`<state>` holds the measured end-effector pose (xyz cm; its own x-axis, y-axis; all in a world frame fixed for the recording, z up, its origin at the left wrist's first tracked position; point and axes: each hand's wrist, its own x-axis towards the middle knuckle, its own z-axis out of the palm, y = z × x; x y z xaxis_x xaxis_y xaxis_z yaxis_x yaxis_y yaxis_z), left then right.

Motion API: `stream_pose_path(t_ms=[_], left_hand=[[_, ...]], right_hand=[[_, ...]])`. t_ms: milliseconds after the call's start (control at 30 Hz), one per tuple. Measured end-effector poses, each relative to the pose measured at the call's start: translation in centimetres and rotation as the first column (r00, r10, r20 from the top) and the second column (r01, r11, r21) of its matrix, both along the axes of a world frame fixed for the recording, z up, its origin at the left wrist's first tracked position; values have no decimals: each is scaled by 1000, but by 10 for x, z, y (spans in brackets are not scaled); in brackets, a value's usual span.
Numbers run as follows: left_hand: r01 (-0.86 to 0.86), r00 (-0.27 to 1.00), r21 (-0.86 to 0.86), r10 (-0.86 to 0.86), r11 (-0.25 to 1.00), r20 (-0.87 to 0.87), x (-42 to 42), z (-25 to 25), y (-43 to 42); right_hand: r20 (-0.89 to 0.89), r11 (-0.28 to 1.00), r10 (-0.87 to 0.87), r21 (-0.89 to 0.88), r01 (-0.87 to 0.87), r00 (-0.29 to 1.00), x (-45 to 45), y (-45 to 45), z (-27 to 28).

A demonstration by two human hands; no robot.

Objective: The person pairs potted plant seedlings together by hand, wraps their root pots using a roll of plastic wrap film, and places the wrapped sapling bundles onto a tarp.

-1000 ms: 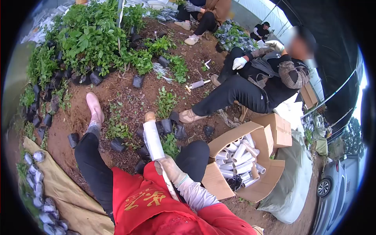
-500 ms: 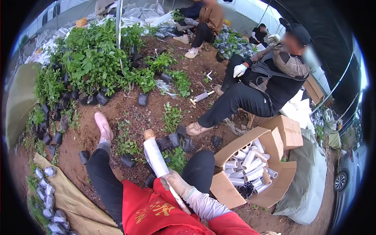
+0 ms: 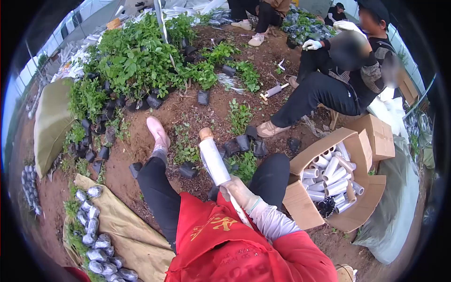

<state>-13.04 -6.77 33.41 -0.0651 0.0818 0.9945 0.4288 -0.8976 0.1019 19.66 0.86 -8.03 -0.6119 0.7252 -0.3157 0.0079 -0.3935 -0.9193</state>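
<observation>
My right hand (image 3: 237, 193), in a pale glove, is wrapped round the handle below a roll of clear plastic film (image 3: 215, 162). The roll slants up and away from me, with a brown rounded end (image 3: 206, 133) at its top. A pale stick end runs below my fist against my red apron (image 3: 225, 235). My left hand is out of view. Beyond the roll, black-bagged seedling pots (image 3: 243, 143) lie on the soil among green seedlings (image 3: 246, 162).
To the right, an open cardboard box (image 3: 300, 202) holds many film rolls. A seated co-worker (image 3: 319, 89) is beside another film roll (image 3: 273, 91). Leafy potted seedlings (image 3: 134, 61) are heaped ahead. Wrapped bundles (image 3: 96, 239) line a tan sheet (image 3: 122, 221) at left.
The view has swung left and down, so the scene sits farther right and higher. My right hand still grips the film roll. The co-worker's gloved hand is now at the head.
</observation>
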Motion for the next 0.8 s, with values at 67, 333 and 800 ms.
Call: stream_pose_path(t_ms=[67, 333, 800], left_hand=[[102, 995, 103, -103, 989, 8, 7, 12, -28], [276, 960, 326, -277, 904, -44, 31, 46, -82], [209, 897, -916, 305, 343, 319, 92, -380, 98]], right_hand=[[-136, 987, -58, -159, 36, 989, -4, 0, -3], [-17, 996, -53, -71, 52, 998, 3, 4, -22], [-168, 995, -103, -26, 100, 980, -23, 35, 10]])
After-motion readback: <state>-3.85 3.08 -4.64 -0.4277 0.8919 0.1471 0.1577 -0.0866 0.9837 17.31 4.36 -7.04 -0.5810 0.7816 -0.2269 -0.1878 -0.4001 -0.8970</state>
